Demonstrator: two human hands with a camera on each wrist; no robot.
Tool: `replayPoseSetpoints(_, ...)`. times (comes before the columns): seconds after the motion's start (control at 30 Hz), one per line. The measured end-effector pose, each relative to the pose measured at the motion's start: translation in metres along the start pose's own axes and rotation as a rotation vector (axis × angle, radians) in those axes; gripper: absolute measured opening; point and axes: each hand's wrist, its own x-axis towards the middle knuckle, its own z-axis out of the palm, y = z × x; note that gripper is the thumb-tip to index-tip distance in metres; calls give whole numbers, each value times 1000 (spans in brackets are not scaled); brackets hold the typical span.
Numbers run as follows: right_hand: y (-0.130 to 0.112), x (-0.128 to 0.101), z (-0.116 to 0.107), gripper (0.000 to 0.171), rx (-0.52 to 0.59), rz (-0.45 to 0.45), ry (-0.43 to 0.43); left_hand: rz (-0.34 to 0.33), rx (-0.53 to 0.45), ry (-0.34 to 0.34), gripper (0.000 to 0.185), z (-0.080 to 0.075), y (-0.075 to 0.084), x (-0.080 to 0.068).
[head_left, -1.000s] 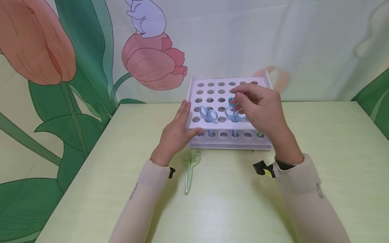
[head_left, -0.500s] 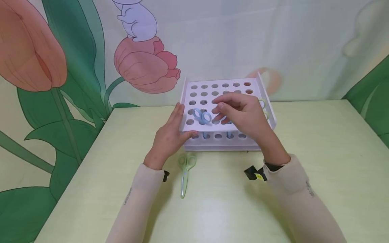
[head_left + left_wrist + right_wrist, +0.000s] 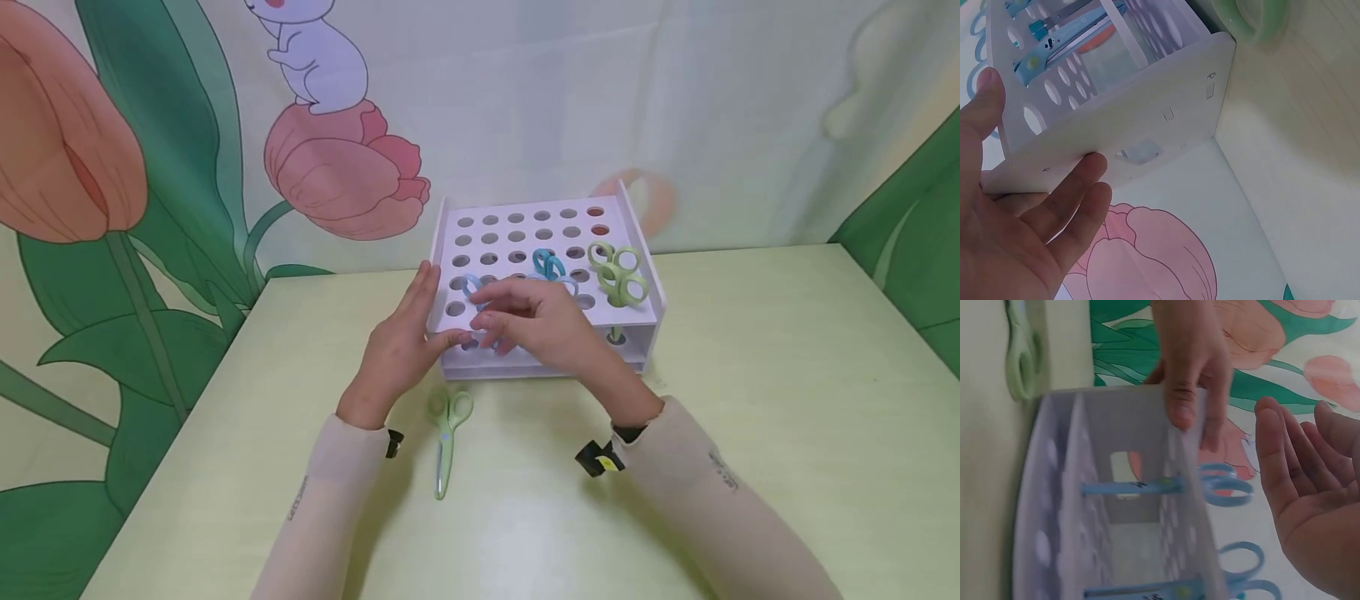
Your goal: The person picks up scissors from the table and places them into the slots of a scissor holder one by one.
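Scissors [image 3: 447, 437] of pale green lie flat on the yellow-green table [image 3: 750, 400], just in front of the white perforated rack [image 3: 637, 250], handles toward it and blades toward the person. Between the two wrists they sit, nearer the left hand [image 3: 401, 350], touched by neither. That hand rests against the rack's left side, fingers straight along the wall and thumb on the front top edge, steadying rather than gripping. Hovering over the rack's front rows, the right hand [image 3: 536, 321] has relaxed, slightly curled fingers and appears to hold nothing, though its palm hides the holes beneath. Lifting the loose pair cleanly would likely mean pinching the handle loops, keeping the blades shut and pointed down. Blue scissors [image 3: 550, 265] and two green pairs [image 3: 618, 271] stand in holes farther back.
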Motion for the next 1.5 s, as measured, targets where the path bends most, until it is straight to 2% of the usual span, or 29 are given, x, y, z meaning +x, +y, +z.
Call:
replayPoseSetpoints(0.27, 25, 3, 11, 22, 0, 67, -135, 29, 31, -10, 94, 0, -4, -1)
replayPoseSetpoints(0.47, 42, 4, 15, 22, 14, 121, -241, 43, -2, -34, 92, -4, -10, -2)
replayPoseSetpoints(0.6, 47, 4, 17, 24, -21, 164, -275, 53, -23, -31, 92, -6, -12, -2)
replayPoseSetpoints(0.73, 38, 5, 12, 24, -104, 170, -263, 62, -35, -28, 90, -8, -13, -3)
replayPoseSetpoints(0.87, 12, 1, -4, 25, -148, 108, -184, 65, -43, -33, 88, -8, -14, -3)
replayPoseSetpoints(1.0, -14, -11, -25, 21, -109, -6, -24, 70, -55, -36, 88, -7, -16, -3)
replayPoseSetpoints(1.13, -31, -32, -54, 15, -162, -136, 233, 80, -64, -34, 88, -5, -13, 0)
replayPoseSetpoints(1.2, -34, -41, -69, 16, -272, -161, 375, 81, -69, -33, 87, -5, -12, 1)
replayPoseSetpoints(1.27, -32, -49, -84, 24, -396, -133, 471, 81, -73, -34, 87, -5, -11, 1)
replayPoseSetpoints(1.33, -27, -54, -98, 45, -533, -31, 483, 75, -78, -32, 87, -5, -11, 0)
replayPoseSetpoints(1.4, -16, -55, -111, 75, -637, 97, 417, 66, -84, -30, 88, -5, -11, -1)
replayPoseSetpoints(1.5, 3, -55, -125, 115, -719, 286, 261, 49, -89, -27, 88, -5, -11, -4)
